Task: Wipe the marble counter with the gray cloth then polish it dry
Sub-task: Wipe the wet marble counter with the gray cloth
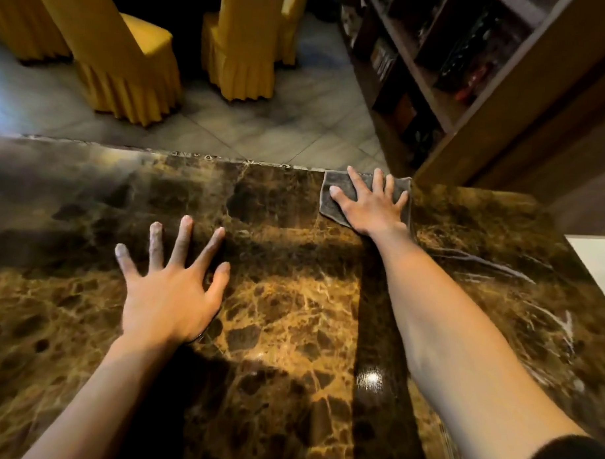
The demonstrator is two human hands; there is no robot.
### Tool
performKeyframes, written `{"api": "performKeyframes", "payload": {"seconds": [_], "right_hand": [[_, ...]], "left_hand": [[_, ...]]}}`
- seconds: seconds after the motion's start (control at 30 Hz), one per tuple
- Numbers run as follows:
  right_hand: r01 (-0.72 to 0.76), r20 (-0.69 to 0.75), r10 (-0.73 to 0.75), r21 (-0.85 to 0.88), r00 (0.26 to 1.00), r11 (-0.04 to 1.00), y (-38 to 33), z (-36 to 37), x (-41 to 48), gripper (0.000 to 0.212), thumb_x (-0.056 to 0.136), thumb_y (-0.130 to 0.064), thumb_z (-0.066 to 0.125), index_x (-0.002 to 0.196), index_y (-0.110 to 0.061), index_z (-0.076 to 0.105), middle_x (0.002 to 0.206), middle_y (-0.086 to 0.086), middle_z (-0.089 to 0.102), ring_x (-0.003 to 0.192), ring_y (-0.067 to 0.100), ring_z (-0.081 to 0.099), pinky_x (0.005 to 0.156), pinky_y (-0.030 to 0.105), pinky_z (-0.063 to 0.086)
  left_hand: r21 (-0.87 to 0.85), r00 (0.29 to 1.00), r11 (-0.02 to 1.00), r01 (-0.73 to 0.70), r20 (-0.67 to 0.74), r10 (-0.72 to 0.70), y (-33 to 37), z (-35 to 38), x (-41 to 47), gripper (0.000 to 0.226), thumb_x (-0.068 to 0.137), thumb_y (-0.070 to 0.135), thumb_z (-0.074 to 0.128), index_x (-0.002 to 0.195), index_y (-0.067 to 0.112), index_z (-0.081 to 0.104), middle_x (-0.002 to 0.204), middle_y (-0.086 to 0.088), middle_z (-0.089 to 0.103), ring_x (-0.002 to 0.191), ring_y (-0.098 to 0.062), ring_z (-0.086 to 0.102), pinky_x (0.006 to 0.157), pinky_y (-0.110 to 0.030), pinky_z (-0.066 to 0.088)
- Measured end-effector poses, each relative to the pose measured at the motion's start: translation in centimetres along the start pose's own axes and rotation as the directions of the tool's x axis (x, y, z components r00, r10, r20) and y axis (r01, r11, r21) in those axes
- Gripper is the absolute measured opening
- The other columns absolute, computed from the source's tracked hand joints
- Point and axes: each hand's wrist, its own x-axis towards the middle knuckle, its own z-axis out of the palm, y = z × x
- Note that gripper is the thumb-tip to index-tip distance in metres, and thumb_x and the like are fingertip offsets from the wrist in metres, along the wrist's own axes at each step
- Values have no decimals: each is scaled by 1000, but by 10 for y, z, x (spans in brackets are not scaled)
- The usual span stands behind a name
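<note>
My right grip (370, 206), fingers spread wide, presses the flat gray cloth (333, 199) at the brown marble worktop's (292, 297) far edge; my left grip (170, 293) rests splayed, empty.

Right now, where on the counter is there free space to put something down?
The marble counter is bare between the left hand and the right forearm, along the whole left side, and right of the forearm. Only the far edge is taken, where the right hand presses the gray cloth flat.
</note>
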Motion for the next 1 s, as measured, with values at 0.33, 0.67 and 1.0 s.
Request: {"api": "performKeyframes", "payload": {"seconds": [0.33, 0.67, 1.0], "right_hand": [[155, -10, -156, -21, 988, 988, 43, 30, -130, 77, 92, -83, 18, 160, -51, 3, 173, 7, -7, 158, 28, -9, 123, 61, -8], [147, -23, -147, 11, 989, 989, 127, 66, -381, 69, 97, -79, 21, 158, -55, -1, 173, 1, -12, 157, 22, -17, 124, 60, -4], [-13, -20, 13, 20, 1000, 1000, 150, 79, -466, 70, 97, -79, 21, 158, -54, -1, 173, 2, -12, 157, 24, -17, 124, 63, 2]], "left_hand": [[-20, 999, 1000, 16, 33, -15, 8, -6, -2, 64, 96, 70, 3, 156, 52, -4, 171, 0, -8, 154, -38, -15, 114, -75, -8], [-136, 991, 984, -112, 62, 121, 54, -10, -28, 60, 102, 58, 20, 160, 41, 14, 171, -5, 4, 155, -41, -4, 116, -72, -6], [-105, 897, 906, -411, 130, 422, 169, -2, -58, 67, 99, 68, 10, 160, 41, 5, 171, -4, -8, 155, -38, -10, 118, -69, -9]]}}
